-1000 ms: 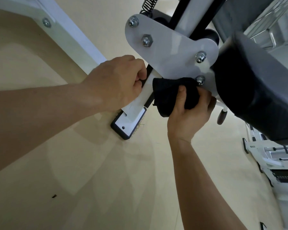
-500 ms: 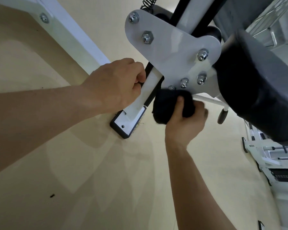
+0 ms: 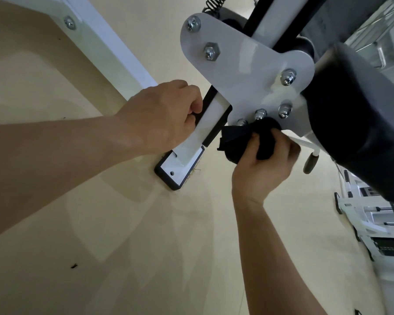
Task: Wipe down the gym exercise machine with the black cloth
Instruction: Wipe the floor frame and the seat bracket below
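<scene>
Right hand (image 3: 263, 164) gripping bunched black cloth (image 3: 248, 142) against white bolted bracket plate's (image 3: 248, 71) lower edge, left hand (image 3: 162, 117) clenched around white frame post (image 3: 205, 126)

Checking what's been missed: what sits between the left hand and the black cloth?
In the head view, the machine's white post, edged in black, runs between the left hand, which grips it, and the black cloth.
</scene>
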Demonstrator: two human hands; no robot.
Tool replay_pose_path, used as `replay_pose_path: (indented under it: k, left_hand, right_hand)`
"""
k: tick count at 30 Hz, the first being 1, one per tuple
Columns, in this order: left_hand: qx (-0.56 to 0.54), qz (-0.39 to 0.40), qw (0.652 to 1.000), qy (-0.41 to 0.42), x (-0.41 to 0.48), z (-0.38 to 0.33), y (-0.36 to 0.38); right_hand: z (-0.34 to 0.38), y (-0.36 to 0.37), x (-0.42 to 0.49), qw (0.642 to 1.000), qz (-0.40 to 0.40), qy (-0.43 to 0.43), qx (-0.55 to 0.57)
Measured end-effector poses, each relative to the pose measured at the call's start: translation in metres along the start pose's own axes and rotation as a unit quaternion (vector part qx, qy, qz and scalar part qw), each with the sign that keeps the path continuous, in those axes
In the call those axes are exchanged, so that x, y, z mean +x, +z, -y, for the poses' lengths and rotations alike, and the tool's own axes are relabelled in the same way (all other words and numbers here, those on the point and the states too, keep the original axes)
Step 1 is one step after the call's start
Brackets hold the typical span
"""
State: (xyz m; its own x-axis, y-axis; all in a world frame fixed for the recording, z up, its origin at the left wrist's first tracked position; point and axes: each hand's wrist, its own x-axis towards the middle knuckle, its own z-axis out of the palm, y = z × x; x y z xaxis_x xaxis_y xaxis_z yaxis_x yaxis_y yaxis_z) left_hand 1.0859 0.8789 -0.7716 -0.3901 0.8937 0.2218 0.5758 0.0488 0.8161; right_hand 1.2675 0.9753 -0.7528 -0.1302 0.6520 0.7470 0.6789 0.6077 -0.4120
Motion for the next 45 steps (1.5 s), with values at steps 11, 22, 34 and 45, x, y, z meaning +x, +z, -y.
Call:
replay_pose_path:
  k: [11,22,34,45]
  left_hand:
    - [0.001,-0.006,0.999,0.032,0.002,-0.014,0.003]
    - [0.023,0.005,0.999,0.024,-0.001,-0.015,0.0]
    - [-0.09,0.087,0.99,-0.061,-0.025,0.018,0.026]
    - [-0.233,-0.183,0.939,-0.176,0.026,-0.012,0.046]
  right_hand:
    - [-0.013,-0.028,-0.018,0.995,0.096,-0.009,-0.041]
    - [-0.014,-0.016,-0.024,0.988,0.145,0.003,-0.044]
    - [0.014,0.007,-0.069,0.957,0.271,0.01,0.106]
    - [0.002,0.023,-0.033,0.97,0.158,-0.159,0.089]
